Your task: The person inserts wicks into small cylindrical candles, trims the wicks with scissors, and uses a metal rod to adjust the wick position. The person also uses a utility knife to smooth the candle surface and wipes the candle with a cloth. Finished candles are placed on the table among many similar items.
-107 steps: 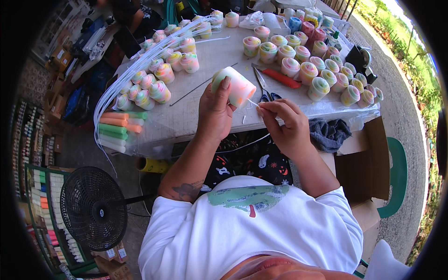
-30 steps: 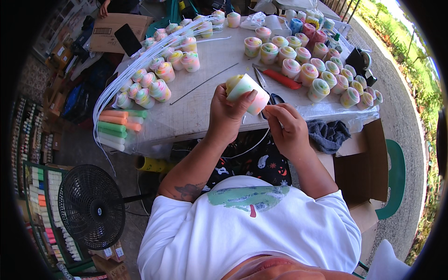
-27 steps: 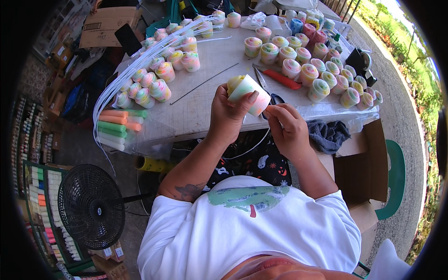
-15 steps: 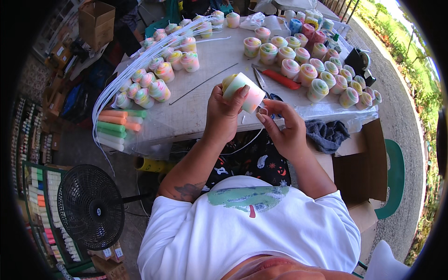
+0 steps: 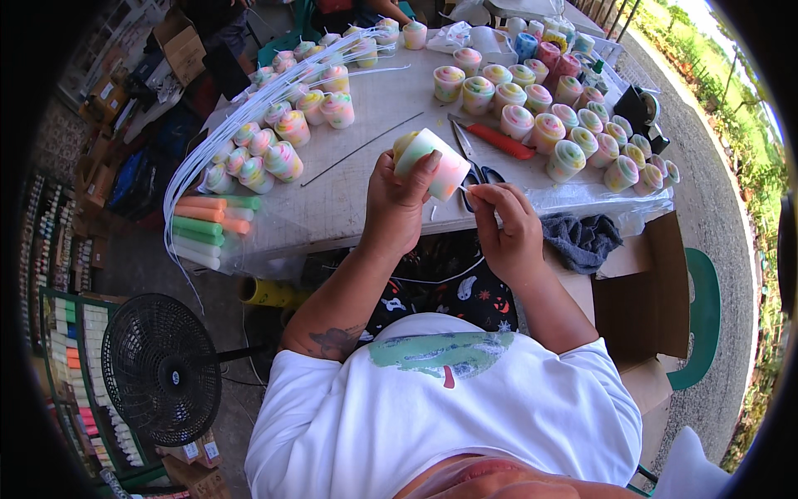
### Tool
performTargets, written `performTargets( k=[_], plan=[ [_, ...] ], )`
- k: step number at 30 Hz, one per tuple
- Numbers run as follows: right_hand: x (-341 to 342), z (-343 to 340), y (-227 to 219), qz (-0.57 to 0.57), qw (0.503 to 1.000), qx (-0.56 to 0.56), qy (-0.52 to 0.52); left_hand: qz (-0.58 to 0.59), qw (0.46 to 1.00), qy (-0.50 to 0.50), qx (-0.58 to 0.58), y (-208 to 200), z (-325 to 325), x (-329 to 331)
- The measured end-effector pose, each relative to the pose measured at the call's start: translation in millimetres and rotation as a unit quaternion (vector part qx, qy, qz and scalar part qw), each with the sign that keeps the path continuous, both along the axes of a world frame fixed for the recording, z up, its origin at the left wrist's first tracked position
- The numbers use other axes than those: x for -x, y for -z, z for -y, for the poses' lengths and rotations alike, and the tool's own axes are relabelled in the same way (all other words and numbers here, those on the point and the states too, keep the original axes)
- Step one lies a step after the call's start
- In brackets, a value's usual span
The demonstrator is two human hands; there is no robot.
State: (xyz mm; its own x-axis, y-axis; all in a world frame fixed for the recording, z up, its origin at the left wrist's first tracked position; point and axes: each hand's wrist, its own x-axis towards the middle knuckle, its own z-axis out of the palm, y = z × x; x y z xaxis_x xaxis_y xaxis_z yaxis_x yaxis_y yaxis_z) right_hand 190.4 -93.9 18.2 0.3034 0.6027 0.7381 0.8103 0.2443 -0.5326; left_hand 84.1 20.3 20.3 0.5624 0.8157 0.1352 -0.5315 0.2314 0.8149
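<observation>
My left hand (image 5: 394,208) is wrapped around a pastel swirled candle (image 5: 439,166), tilted on its side over the table's near edge, its flat base toward the right. At that base my right hand (image 5: 509,223) pinches a short white wick (image 5: 464,188) between thumb and fingers. A long white strand hangs in a curve below the hands, over my lap. Just past the candle lie scissors (image 5: 467,148) with dark blue handles, partly covered by my right fingers. Beside them rests a red-handled tool (image 5: 500,141).
Swirled candles stand in groups at left (image 5: 293,127) and right (image 5: 567,161). A bundle of white wicks (image 5: 218,133) arches over the left group, near coloured sticks (image 5: 199,216). A thin rod (image 5: 363,148) crosses the table. A dark cloth (image 5: 582,241), open cardboard box (image 5: 640,308) and fan (image 5: 162,370) are nearby.
My right fingers have shifted up slightly and straightened at the candle's base, baring more of the scissors' handles. The candle has barely moved. At the far left, a cardboard box has tilted.
</observation>
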Motion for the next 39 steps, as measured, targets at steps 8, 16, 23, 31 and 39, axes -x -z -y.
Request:
performTargets(
  k=[8,16,23,31,39],
  plan=[
    [-2.7,-0.8,1.2,0.010,1.000,-0.003,-0.010,0.000,1.000,0.012,-0.005,0.7,-1.0,-0.2],
    [-3.8,-0.6,-0.6,0.019,1.000,-0.004,-0.022,0.011,1.000,0.028,0.004,2.1,-0.7,-2.2],
    [-3.8,-0.9,-1.6,0.032,0.999,-0.005,-0.015,0.017,1.000,0.024,-0.003,-1.4,3.6,-2.5],
    [-6.4,-1.2,-0.3,0.002,1.000,-0.009,-0.012,0.002,0.999,-0.002,-0.036,2.4,3.8,-1.2],
    [-1.2,3.6,-0.6,-0.042,0.999,0.019,-0.005,0.011,1.000,0.004,-0.024,1.1,2.2,-0.2]
  ],
)
